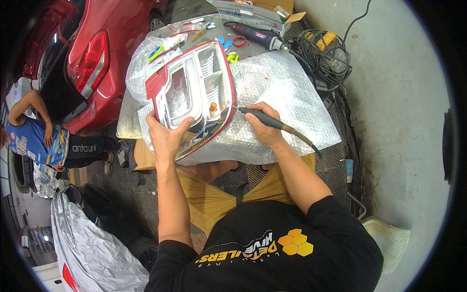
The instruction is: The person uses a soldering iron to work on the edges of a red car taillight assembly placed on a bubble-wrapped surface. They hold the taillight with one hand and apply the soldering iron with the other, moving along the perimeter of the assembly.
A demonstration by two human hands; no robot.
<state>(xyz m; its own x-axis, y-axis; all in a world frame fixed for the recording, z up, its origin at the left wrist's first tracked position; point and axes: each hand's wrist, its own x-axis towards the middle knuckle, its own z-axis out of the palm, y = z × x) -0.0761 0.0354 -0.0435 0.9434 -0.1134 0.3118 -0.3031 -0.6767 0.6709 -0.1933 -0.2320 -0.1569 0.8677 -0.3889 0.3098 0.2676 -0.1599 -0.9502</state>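
Note:
A car tail light (202, 92) with a red rim and clear lens stands tilted on silvery bubble wrap (287, 97) over a worktable. My left hand (168, 134) grips its lower left edge, thumb on the clear face and fingers behind. In my right hand (264, 125) is a dark pen-shaped rotary tool (268, 119) with a cable trailing to the lower right. Its thin tip is at the right rim of the tail light; whether it touches, I cannot tell. An orange bulb (213, 109) shows inside the light.
A larger power tool (255, 35), scissors (155, 52) and crumpled plastic (141, 65) lie toward the far side. Coiled black cable (331, 58) and a cardboard box (253, 17) are beyond. A red car (104, 63) and another person (39, 131) are at left; a wall (399, 121) rises right.

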